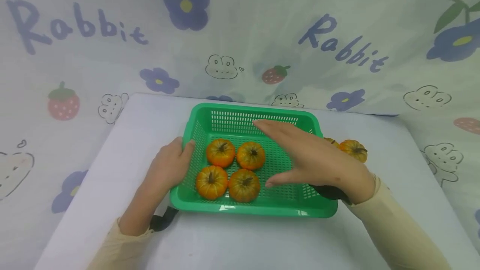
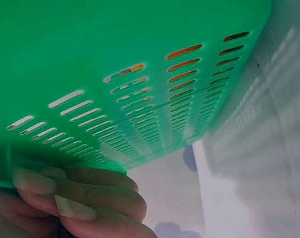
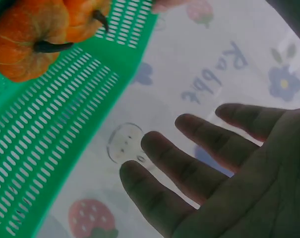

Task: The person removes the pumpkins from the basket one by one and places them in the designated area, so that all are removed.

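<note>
Several small orange pumpkins stand together in the left half of a green plastic basket, among them a front-left pumpkin and a back-right pumpkin. My left hand grips the basket's left rim, thumb over the top; in the left wrist view its fingers curl beneath the rim, outside the slotted wall. Over the basket's right half hovers my right hand, holding nothing, with thumb and fingers spread apart. The right wrist view shows its fingers extended, apart from the pumpkins.
Right of the basket, on the white table, lie a pumpkin and another one partly hidden behind my right hand. A printed cloth with flowers, rabbits and strawberries rises behind the table.
</note>
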A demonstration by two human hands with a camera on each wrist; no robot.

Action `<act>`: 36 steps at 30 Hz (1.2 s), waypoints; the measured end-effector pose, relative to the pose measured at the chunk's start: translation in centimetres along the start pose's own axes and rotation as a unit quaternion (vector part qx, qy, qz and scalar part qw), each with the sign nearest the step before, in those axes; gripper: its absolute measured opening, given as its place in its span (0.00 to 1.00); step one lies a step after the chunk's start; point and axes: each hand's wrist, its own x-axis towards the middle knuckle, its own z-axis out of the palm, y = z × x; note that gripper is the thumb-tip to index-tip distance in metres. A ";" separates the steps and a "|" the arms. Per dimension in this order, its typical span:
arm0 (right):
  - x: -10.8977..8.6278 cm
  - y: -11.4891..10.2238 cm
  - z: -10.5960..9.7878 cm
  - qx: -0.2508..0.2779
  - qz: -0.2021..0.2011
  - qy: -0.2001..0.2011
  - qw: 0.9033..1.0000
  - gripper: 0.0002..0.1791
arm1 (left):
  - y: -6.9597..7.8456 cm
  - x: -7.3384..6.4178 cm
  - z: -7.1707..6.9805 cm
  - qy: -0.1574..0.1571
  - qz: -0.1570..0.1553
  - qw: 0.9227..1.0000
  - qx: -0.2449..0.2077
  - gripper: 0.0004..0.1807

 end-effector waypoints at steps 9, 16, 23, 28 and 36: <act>6.0 2.3 2.6 -0.021 0.049 -0.148 0.988 0.58 | 0.1 0.2 0.2 0.009 0.006 1.000 0.016 0.27; 7.0 3.8 4.9 0.005 0.114 -0.201 0.973 0.56 | 0.5 0.3 0.9 0.002 0.006 1.000 0.014 0.25; 7.4 4.1 6.4 0.009 0.118 -0.211 0.970 0.54 | 0.7 0.1 0.5 0.008 0.006 1.000 0.026 0.24; 8.1 4.0 7.0 0.003 0.131 -0.210 0.969 0.55 | 0.3 0.1 0.2 0.009 0.002 1.000 0.021 0.25; 8.5 4.0 7.2 -0.011 0.132 -0.214 0.968 0.55 | 0.2 0.0 0.1 0.000 -0.008 1.000 0.001 0.26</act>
